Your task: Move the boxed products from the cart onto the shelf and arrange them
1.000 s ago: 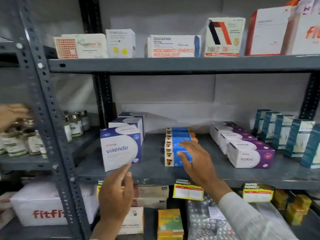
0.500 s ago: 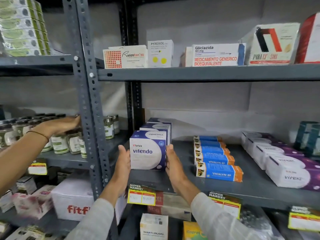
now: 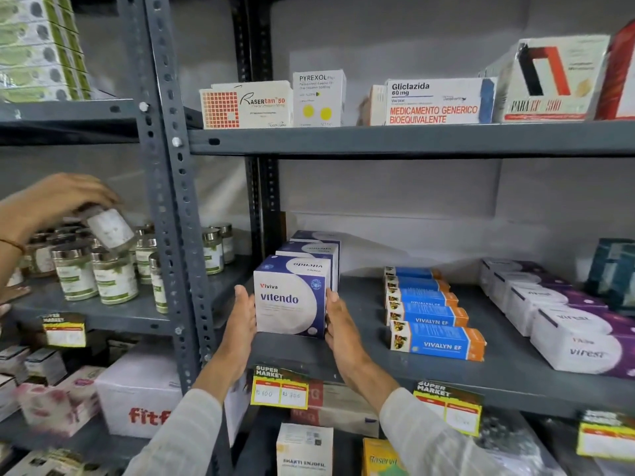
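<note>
Grip: left hand (image 3: 241, 321) and right hand (image 3: 338, 326) press flat against the Viviva Vitendo box (image 3: 290, 298) sides.
Neighbours: Vivalyn EF boxes (image 3: 436, 341); purple boxes (image 3: 580, 345), perhaps "Virest".
Tag (image 3: 280, 389): "SUPER MARKET".

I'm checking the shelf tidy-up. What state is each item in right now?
Front Vitendo box: upright on the shelf, pressed between both hands.
Left hand: flat against the box's left side.
Right hand: flat against its right side.
Vitendo boxes behind: upright, in a row.
Vivalyn EF boxes: lying flat, in a row front to back.
Virest boxes: in a row.
Jar: lifted, tilted, in another person's hand.
</note>
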